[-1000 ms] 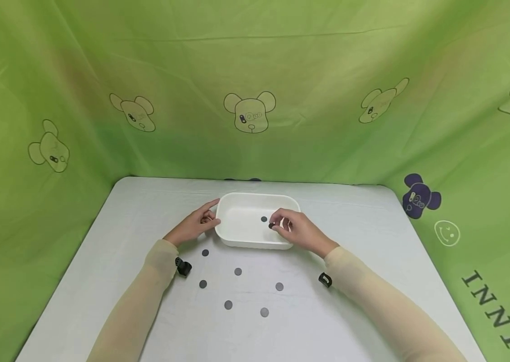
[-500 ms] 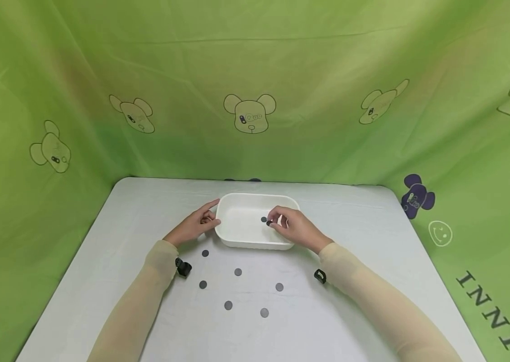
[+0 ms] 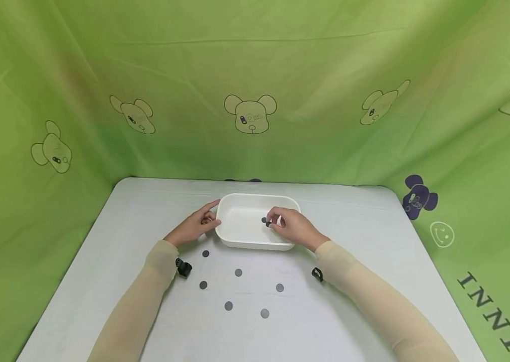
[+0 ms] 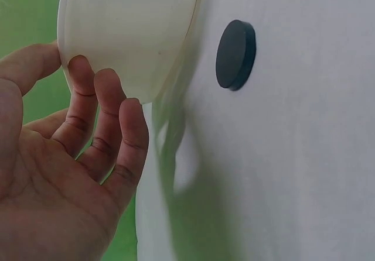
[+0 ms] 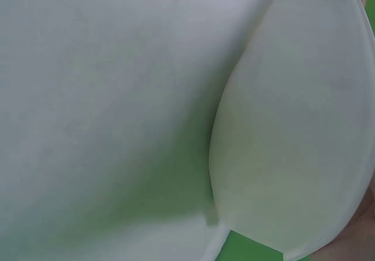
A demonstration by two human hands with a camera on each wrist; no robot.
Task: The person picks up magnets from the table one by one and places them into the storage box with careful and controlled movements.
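Observation:
A white, rounded rectangular tray (image 3: 241, 221) stands toward the far side of the table. My left hand (image 3: 195, 224) holds its left end, thumb on the rim; in the left wrist view the other fingertips curl up against the outer wall. Over the tray's right half, my right hand (image 3: 294, 226) pinches a small dark disc (image 3: 268, 224) between thumb and fingers. Right beside that disc, another dark disc (image 3: 263, 219) lies on the tray floor. The right wrist view shows mostly the tray's outer wall (image 5: 293, 126), which hides the right fingertips.
Several flat discs lie on the white table (image 3: 345, 311) in front of the tray, among them a dark one (image 3: 205, 253) near the left wrist and a paler grey one (image 3: 265, 313) closest to me. A green printed curtain (image 3: 182, 151) surrounds the table.
My right hand has moved slightly left with the pinched disc, bringing it up beside the disc on the tray floor. The left hand and the tray keep their places.

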